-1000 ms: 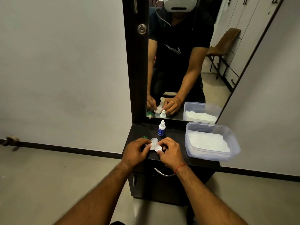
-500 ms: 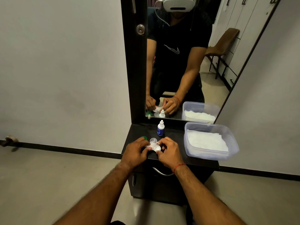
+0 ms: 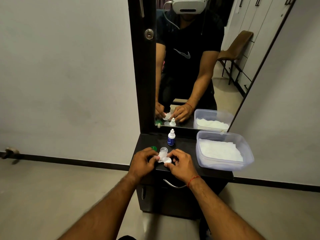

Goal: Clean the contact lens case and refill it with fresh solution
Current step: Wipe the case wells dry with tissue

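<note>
Both hands hold a small white contact lens case over the front edge of the black dresser top. My left hand pinches its left end and my right hand grips its right end. One round well faces up, and whether tissue is pressed on it I cannot tell. A clear cap sits just behind the case. A green cap lies behind my left fingers, partly hidden. The small blue-and-white solution bottle stands upright further back, capped.
A clear plastic box holding white tissues sits at the right of the dresser top, overhanging its edge. A mirror rises behind the dresser and reflects me. A metal drawer handle is below my right wrist.
My fingers have shifted slightly around the lens case, which sits a little lower and nearer the front edge. Bottle, caps and box have not moved.
</note>
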